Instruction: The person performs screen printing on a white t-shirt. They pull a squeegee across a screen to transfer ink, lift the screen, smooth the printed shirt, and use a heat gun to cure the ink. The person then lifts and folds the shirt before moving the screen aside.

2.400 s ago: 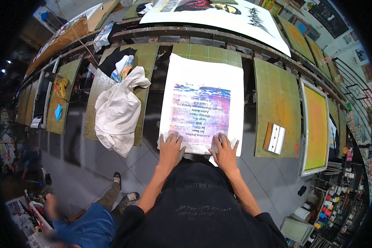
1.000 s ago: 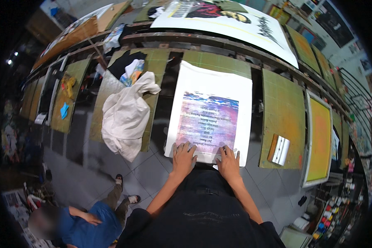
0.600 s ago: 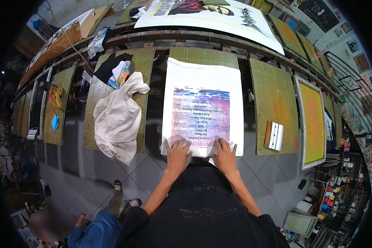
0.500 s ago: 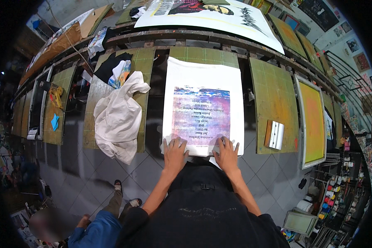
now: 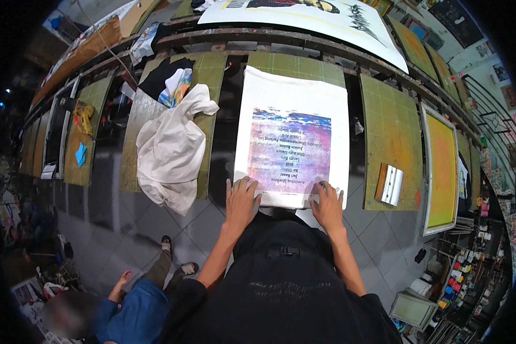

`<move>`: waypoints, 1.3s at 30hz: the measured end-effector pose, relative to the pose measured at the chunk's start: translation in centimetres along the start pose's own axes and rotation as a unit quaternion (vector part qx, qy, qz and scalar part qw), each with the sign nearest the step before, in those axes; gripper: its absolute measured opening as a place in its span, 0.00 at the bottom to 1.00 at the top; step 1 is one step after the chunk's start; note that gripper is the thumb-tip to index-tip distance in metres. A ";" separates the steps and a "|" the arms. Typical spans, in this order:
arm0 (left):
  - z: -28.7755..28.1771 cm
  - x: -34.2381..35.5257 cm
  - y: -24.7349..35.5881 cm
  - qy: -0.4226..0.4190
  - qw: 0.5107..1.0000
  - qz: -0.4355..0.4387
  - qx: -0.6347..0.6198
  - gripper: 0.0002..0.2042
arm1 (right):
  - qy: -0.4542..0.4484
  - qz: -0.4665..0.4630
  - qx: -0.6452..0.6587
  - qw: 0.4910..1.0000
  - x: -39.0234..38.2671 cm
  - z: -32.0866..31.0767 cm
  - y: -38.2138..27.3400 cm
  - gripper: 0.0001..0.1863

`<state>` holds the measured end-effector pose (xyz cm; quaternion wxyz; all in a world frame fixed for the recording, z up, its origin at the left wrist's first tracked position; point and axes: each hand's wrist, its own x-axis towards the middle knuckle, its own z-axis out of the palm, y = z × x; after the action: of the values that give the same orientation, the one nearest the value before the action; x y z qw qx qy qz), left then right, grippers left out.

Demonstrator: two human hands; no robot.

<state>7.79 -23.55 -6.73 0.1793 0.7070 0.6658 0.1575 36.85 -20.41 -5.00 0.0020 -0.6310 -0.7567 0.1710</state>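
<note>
A white cloth (image 5: 295,90) with a purple and blue print (image 5: 289,152) lies flat over a green printing board (image 5: 295,66) in front of me. Dark lettering on the print appears upside down. At the cloth's near left corner rests my left hand (image 5: 242,202), its fingers spread on the fabric and the thumb apart. My right hand (image 5: 328,207) lies likewise on the near right corner, fingers spread, touching the print's lower edge. I cannot tell whether either hand pinches the hem.
Left of the cloth, a crumpled off-white garment (image 5: 172,149) hangs over another board. A squeegee (image 5: 389,184) lies on the right-hand board (image 5: 390,126), beside a framed yellow screen (image 5: 440,172). A co-worker in blue (image 5: 135,312) is at the lower left.
The whole view has shifted, so the cloth appears farther right and slightly higher. Both hands stay at its near edge. The co-worker's hand has moved outward from the body.
</note>
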 end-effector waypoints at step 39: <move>1.8 2.3 1.7 0.002 0.995 -0.037 0.087 0.32 | 0.030 -0.031 0.003 0.999 2.1 1.9 -0.2 0.39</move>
<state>10.25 -21.41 -7.61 0.1215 0.6945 0.7030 0.0931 35.82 -18.91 -7.17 0.0320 -0.6122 -0.7748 0.1543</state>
